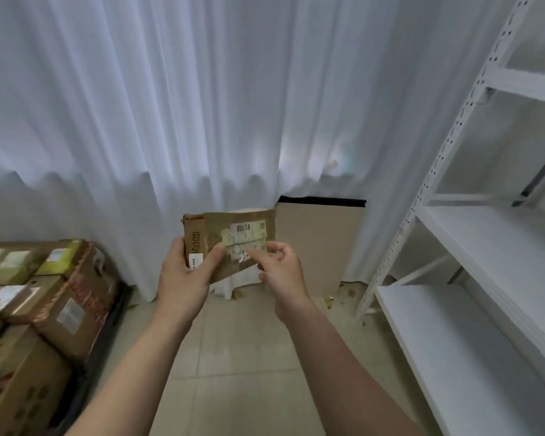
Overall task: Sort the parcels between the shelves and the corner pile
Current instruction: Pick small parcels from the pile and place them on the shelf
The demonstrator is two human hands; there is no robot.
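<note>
I hold a small brown cardboard parcel [216, 229] with a white barcode label up in front of me, at the middle of the view. My left hand [186, 272] grips its left lower edge, thumb lying across the front. My right hand [280, 272] is at the parcel's right lower corner, index finger stretched onto the label, the other fingers loosely curled. A pile of brown parcels [44, 297] sits at the left on the floor. White metal shelves [485, 234] stand at the right with bare boards.
White curtains [170, 105] hang across the back. A flat beige board [321, 247] with a black top edge leans against them behind the parcel. Pale floor tiles [243, 357] stretch between pile and shelves, with small bits of debris near the shelf foot.
</note>
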